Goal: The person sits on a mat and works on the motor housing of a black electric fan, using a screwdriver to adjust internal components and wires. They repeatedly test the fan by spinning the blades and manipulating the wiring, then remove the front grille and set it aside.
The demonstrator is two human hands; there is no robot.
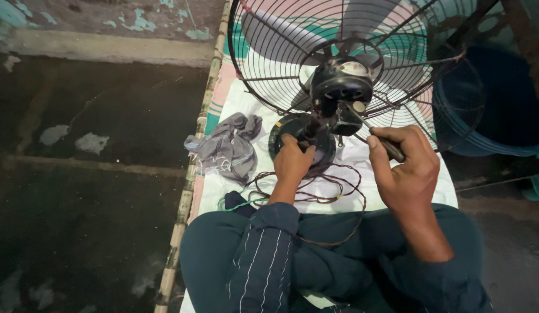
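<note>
White cloth (350,159) on floor: left hand (292,159) grips fan base (298,136); right hand (405,168), at 3 o'clock, clenches screwdriver (376,136) against motor (342,87).

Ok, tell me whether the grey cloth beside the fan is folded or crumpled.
Crumpled. The grey cloth lies bunched in uneven wrinkles on the white sheet, left of the fan base that the left hand grips.

No packages, labels, signs or screens in view.
</note>
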